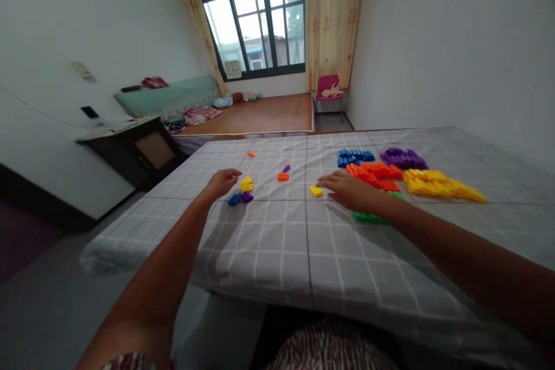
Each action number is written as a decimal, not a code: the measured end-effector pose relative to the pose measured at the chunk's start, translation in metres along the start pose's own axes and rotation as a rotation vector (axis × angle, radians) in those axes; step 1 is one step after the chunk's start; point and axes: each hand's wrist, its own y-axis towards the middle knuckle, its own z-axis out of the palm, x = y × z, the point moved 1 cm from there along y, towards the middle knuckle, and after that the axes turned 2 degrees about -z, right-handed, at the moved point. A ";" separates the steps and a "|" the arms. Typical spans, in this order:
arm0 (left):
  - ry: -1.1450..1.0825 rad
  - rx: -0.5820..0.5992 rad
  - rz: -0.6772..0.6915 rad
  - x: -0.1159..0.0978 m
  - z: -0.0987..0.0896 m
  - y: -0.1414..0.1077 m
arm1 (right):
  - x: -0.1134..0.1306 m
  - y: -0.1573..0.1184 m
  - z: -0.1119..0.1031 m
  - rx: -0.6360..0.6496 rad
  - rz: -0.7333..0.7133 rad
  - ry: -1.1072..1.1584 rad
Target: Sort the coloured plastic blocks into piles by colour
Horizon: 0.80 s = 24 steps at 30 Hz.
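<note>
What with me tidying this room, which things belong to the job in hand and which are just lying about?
Probably in the work:
- blue pile, purple pile, orange pile, yellow pile, green pile
- loose yellow piece by the right hand
- loose pieces near the left hand
- loose orange piece between the hands

Apparently just lying about:
- pink cloth on the bed
- square clock by the window

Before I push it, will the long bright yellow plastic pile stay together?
The long bright yellow plastic pile probably won't: it looks like many small pieces heaped together. Each is probably light, being so small. The grey checked cloth underneath hangs loosely, so might wrinkle.
</note>
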 end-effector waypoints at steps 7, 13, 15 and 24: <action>0.101 0.098 -0.017 0.022 0.028 0.004 | 0.008 0.044 0.065 0.152 0.088 0.049; 0.131 0.070 -0.057 0.014 0.044 0.023 | 0.019 0.047 0.069 0.069 0.030 0.195; 0.119 0.106 -0.061 0.007 0.045 0.031 | 0.019 0.047 0.067 0.076 0.094 0.191; 0.043 0.433 0.366 -0.006 0.033 0.035 | 0.012 0.031 0.078 -0.097 0.090 0.327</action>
